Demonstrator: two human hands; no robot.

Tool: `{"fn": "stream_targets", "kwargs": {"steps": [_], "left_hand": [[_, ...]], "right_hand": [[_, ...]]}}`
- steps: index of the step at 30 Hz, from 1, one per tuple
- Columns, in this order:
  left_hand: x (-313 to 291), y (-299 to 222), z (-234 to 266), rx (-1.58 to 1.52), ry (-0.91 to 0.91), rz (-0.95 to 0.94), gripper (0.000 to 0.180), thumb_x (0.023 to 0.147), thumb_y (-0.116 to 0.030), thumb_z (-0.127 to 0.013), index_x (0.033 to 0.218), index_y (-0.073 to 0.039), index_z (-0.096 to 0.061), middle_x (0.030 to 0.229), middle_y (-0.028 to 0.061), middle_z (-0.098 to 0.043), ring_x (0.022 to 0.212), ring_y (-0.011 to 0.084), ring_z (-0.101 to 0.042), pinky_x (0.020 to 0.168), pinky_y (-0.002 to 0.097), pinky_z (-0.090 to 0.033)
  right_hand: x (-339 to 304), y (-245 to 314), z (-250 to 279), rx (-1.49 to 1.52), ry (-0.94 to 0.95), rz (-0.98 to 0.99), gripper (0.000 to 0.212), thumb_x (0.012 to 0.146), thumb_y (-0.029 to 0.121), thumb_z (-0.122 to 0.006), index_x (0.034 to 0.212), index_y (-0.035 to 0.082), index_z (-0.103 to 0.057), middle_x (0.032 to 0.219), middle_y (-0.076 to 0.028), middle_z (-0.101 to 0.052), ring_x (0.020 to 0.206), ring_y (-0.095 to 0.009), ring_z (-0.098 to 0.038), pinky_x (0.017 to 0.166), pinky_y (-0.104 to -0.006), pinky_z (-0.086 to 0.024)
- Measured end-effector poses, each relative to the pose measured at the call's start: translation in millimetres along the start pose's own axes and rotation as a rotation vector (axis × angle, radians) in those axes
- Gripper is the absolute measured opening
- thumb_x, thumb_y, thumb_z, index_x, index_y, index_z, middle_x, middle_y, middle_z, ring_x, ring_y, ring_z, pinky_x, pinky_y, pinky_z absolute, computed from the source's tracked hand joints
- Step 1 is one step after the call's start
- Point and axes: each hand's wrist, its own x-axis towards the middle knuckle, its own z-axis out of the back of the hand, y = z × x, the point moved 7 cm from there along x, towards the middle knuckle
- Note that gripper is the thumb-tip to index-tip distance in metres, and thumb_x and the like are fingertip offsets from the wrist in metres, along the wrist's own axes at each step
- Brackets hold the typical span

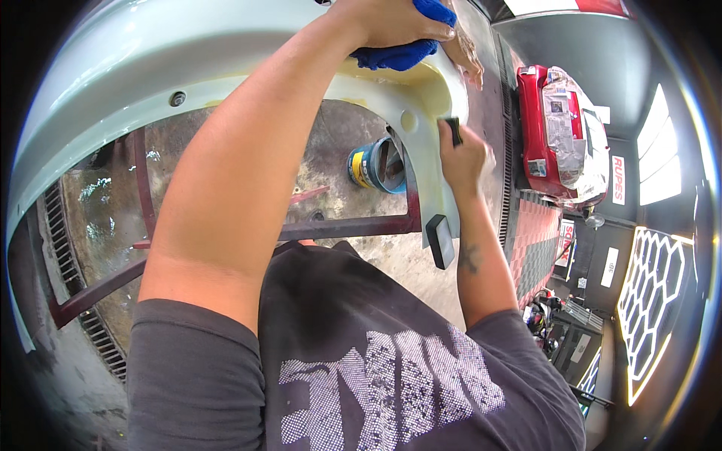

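A pale car bumper [158,64] with yellowish patches runs across the upper left and curves down on the right. At the top, my left hand [395,22] is closed on a blue cloth [398,56] over the bumper. Just right of the cloth are more fingers [468,64]; whose they are I cannot tell. My right hand [468,159], slightly blurred, grips a small black block [453,131] against the bumper's narrow right end. Below that hand, a black block with a grey face [441,240] rests at the bumper's lower tip.
A dark red metal frame [353,225] stands beneath the bumper. A blue bucket [376,167] with things inside stands on the wet concrete floor. Floor drain grates [101,342] run at left and right. Farther right is a red car [535,128] partly covered with paper.
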Motion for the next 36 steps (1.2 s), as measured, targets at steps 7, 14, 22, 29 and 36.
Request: {"fn": "stream_targets", "kwargs": {"steps": [7,14,22,29,36], "left_hand": [[4.7,-6.0,0.6,-0.111,0.126,-0.147,0.037,0.091,-0.046,-0.08,0.114,-0.019,-0.091,0.12,0.0149,-0.085,0.114,0.0369,-0.079,0.103,0.0463,-0.059],[-8.1,-14.2,10.3,0.015,0.044,0.033,0.051,0.091,-0.045,-0.083,0.119,-0.002,-0.084,0.117,0.026,-0.083,0.116,0.042,-0.078,0.107,0.0495,-0.059],[-8.7,-13.5,13.0,-0.12,0.01,-0.004,0.051,0.092,-0.044,-0.081,0.115,0.001,-0.083,0.114,0.0262,-0.083,0.112,0.0414,-0.08,0.1,0.0475,-0.062],[8.3,5.2,8.1,-0.132,-0.034,0.023,0.051,0.091,-0.045,-0.081,0.115,0.0,-0.084,0.116,0.0271,-0.083,0.115,0.0428,-0.079,0.104,0.0476,-0.06],[-4.2,0.8,20.0,-0.064,-0.072,0.131,0.058,0.088,-0.045,-0.085,0.124,0.0,-0.082,0.128,0.0301,-0.08,0.119,0.0448,-0.077,0.106,0.0488,-0.06]], "right_hand": [[47.8,31.3,-12.6,-0.261,0.003,-0.009,0.048,0.099,0.053,-0.083,0.082,0.008,-0.078,0.077,-0.023,-0.071,0.07,-0.048,-0.071,0.064,-0.0538,-0.053],[48.4,44.1,-11.7,-0.223,0.003,0.054,0.054,0.094,0.058,-0.086,0.082,0.006,-0.078,0.075,-0.024,-0.071,0.071,-0.047,-0.073,0.066,-0.0554,-0.055],[28.8,24.8,-6.3,-0.195,0.069,0.008,0.052,0.093,0.059,-0.086,0.083,0.008,-0.078,0.079,-0.024,-0.073,0.075,-0.045,-0.076,0.067,-0.0538,-0.055],[7.3,2.8,-3.9,-0.23,0.202,-0.17,0.054,0.09,0.061,-0.088,0.085,0.008,-0.078,0.081,-0.023,-0.075,0.078,-0.046,-0.076,0.071,-0.0566,-0.056],[29.7,22.1,-19.7,-0.24,0.084,0.062,0.049,0.095,0.05,-0.087,0.081,0.006,-0.07,0.078,-0.022,-0.072,0.071,-0.044,-0.072,0.068,-0.0544,-0.053]]}}
